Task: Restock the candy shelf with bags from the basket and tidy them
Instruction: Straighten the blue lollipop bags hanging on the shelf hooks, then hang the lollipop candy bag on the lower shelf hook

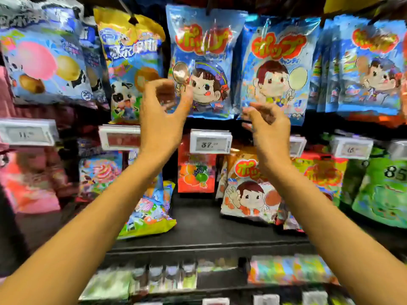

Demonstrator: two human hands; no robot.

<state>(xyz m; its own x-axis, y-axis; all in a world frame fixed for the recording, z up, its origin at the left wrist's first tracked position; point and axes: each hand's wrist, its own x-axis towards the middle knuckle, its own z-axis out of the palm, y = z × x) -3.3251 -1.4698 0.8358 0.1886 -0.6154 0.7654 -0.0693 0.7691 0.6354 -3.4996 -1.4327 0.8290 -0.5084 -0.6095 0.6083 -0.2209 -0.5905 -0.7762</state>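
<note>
At the hanging row above the shelf [209, 230], the left grip [163, 111] is held half-curled and released beside the girl-faced blue candy bag [204, 42]. The right grip [266, 124] is curled at the neighbouring blue bag's [277, 89] lower corner; whether it is grasped cannot be told.

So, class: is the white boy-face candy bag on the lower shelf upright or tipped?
Tipped: the white boy-face candy bag leans, its bottom edge slanting across the black shelf instead of sitting level.
</note>
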